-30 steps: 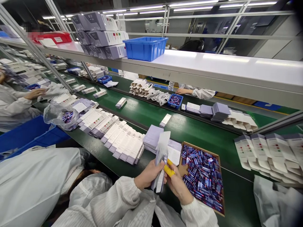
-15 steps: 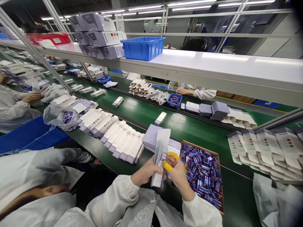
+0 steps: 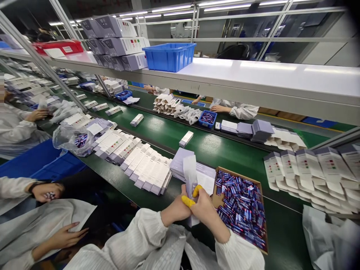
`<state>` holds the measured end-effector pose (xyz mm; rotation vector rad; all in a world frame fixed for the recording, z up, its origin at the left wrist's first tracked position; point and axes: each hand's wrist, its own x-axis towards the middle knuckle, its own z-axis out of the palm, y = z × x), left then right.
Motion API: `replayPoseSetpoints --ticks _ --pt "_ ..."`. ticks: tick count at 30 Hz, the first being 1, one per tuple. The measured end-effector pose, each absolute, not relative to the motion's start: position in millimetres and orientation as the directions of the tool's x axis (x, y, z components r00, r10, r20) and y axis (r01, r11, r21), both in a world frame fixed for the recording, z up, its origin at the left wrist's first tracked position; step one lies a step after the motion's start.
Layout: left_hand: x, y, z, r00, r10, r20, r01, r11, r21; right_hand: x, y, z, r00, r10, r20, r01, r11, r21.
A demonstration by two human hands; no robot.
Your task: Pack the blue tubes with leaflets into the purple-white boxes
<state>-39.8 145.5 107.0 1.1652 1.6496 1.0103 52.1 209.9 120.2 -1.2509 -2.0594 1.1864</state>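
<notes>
Head view: right hand [image 3: 206,206] now nearer left hand [image 3: 176,208], around packet [image 3: 190,172]

Two yellow finger covers [image 3: 188,201], one cardboard tray [image 3: 217,201], one red bin [image 3: 60,47], one clear plastic bag [image 3: 66,138]

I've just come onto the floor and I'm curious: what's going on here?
Both hands, left and right, hold a pale packet upright; yellow covers show on the right's fingers. An open cardboard tray of what look like batteries is beside them. White boxes lie on the green belt, and other people's hands are around.
</notes>
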Motion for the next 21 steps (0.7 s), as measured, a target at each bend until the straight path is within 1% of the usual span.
replayPoseSetpoints --ticks 2,4,5,7,9,11,12,13,14,16,17,18,20,21 --pt "-38.6 146.3 103.4 -0.184 0.971 -0.156 0.483 0.227 0.846 49.4 212.3 117.8 -0.472 0.877 -0.091 0.552 0.214 -0.806" --pt "-37.7 147.6 101.3 -0.187 0.971 -0.146 0.582 0.23 0.78 46.6 213.5 113.2 -0.455 0.883 -0.117 0.561 0.182 -0.808" --pt "-37.5 148.1 101.5 -0.198 0.97 -0.143 0.594 0.235 0.769 45.3 213.9 110.5 -0.453 0.884 -0.112 0.526 0.164 -0.835" --pt "-37.6 147.5 104.3 -0.208 0.969 -0.136 0.559 0.232 0.796 43.2 215.1 104.7 -0.443 0.89 -0.109 0.382 0.077 -0.921" --pt "-38.8 143.6 107.9 -0.199 0.974 -0.108 0.481 0.193 0.855 44.0 219.0 99.1 -0.414 0.895 -0.167 0.176 -0.101 -0.979" --pt "-42.6 137.0 108.6 -0.151 0.986 -0.073 0.422 0.131 0.897 49.6 227.6 93.5 -0.352 0.9 -0.257 -0.025 -0.283 -0.959" --pt "-46.2 133.5 106.9 -0.143 0.987 -0.071 0.412 0.124 0.903 54.3 233.5 90.3 -0.304 0.904 -0.3 -0.108 -0.346 -0.932" --pt "-51.5 130.6 103.6 -0.174 0.982 -0.081 0.418 0.147 0.897 59.7 240.1 86.7 -0.252 0.908 -0.335 -0.176 -0.383 -0.907" --pt "-58.7 128.6 99.1 -0.255 0.962 -0.096 0.44 0.203 0.875 65.3 246.6 82.7 -0.193 0.915 -0.355 -0.226 -0.394 -0.891" --pt "-78.1 128.9 87.1 -0.523 0.849 -0.081 0.51 0.387 0.768 74.7 256.6 73.5 -0.095 0.931 -0.352 -0.264 -0.364 -0.893" --pt "-89.4 131.2 80.4 -0.652 0.757 -0.032 0.537 0.492 0.685 77.5 258.8 68.8 -0.062 0.941 -0.333 -0.259 -0.337 -0.905" --pt "-100.7 134.9 73.7 -0.74 0.672 0.025 0.555 0.588 0.588 78.6 258.5 64.6 -0.047 0.948 -0.314 -0.248 -0.315 -0.916" --pt "-119.9 145.0 61.3 -0.815 0.573 0.081 0.55 0.723 0.419 75.6 251.3 58.5 -0.039 0.954 -0.298 -0.24 -0.298 -0.924" --pt "-126.5 150.6 55.9 -0.829 0.554 0.08 0.541 0.757 0.366 71.9 245.3 57.0 -0.05 0.952 -0.301 -0.244 -0.304 -0.921"
